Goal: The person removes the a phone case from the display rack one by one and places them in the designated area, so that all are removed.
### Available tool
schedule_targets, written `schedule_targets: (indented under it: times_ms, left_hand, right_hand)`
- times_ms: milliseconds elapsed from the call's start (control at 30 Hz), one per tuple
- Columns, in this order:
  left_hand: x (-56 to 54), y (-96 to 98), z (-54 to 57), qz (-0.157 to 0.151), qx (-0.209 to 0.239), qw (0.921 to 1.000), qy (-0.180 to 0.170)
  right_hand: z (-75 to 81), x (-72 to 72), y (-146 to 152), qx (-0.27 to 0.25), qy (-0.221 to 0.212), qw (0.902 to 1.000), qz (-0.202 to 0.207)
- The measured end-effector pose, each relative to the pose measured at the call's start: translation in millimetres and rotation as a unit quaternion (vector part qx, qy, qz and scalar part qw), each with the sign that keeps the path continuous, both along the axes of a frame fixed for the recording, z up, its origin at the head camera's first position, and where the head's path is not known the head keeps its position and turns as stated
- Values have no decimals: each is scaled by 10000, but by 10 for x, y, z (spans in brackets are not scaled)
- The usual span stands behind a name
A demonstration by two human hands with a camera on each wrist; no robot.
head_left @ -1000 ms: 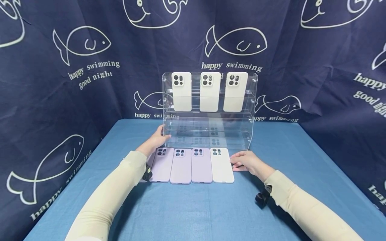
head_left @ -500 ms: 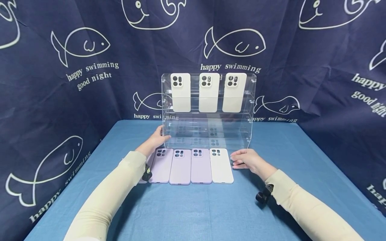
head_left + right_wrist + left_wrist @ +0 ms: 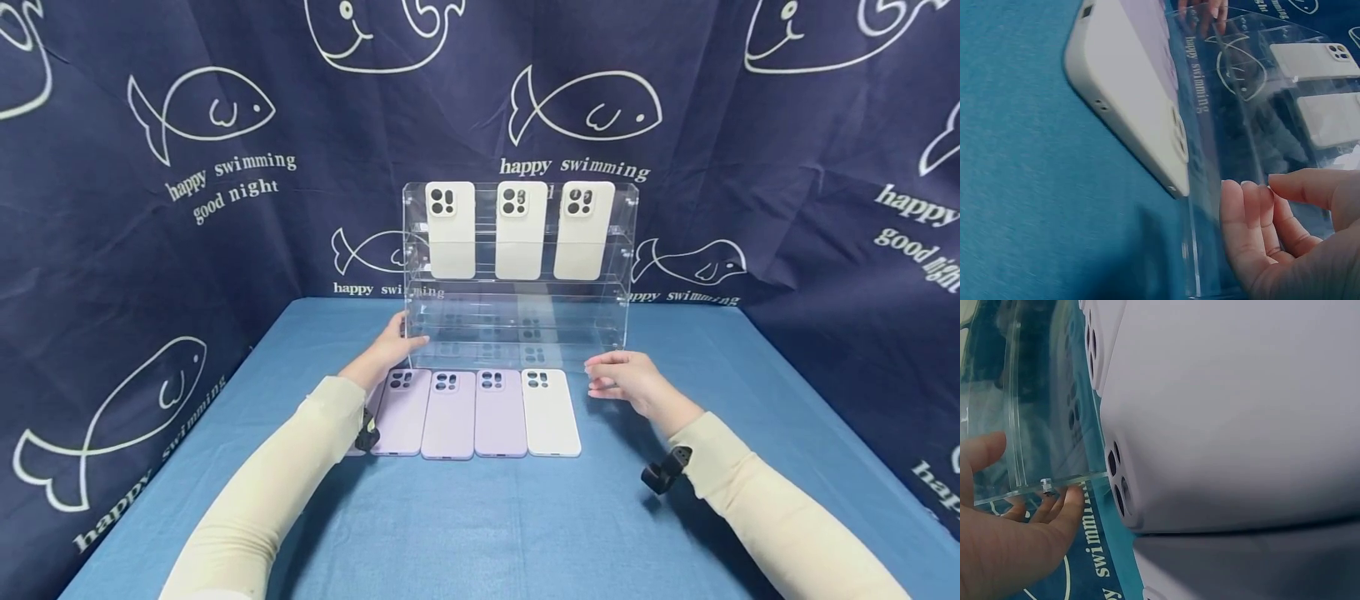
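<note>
My left hand (image 3: 388,342) is at the left side panel of a clear acrylic display rack (image 3: 517,310), thumb inside and fingers outside. In the left wrist view the thumb and fingers (image 3: 1072,503) lie on either side of that panel. My right hand (image 3: 624,382) is by the rack's lower right corner, fingers loosely bent, holding nothing. Just left of it a white phone case (image 3: 551,417) lies flat in front of the rack. Beside that case lie several lilac phone cases (image 3: 450,417) in a row, the leftmost partly hidden by my left wrist.
Three white phone cases, left (image 3: 452,242), middle (image 3: 521,242) and right (image 3: 583,242), stand in the rack's upper tier. The lower tiers show reflections of the cases lying in front. A blue cloth (image 3: 480,525) covers the table, and a dark fish-print curtain (image 3: 442,125) hangs behind.
My right hand has moved away from the white phone case, up and slightly right toward the rack's lower right corner. The left hand stays at the rack's left side.
</note>
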State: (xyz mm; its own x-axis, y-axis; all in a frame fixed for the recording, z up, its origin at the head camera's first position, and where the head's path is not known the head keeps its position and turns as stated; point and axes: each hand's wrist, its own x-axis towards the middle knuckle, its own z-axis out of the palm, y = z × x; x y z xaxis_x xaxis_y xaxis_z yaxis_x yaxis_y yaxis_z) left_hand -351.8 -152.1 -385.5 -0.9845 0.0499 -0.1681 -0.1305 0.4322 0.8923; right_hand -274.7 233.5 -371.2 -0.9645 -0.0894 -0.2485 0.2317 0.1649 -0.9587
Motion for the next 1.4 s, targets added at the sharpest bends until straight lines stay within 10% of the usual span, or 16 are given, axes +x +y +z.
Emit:
schedule_targets:
  times_ms: [1400]
  left_hand:
    - [30,65,-13,96,-136,9999,12]
  right_hand:
    - [1175,-295,209,-80,1715,9851,46]
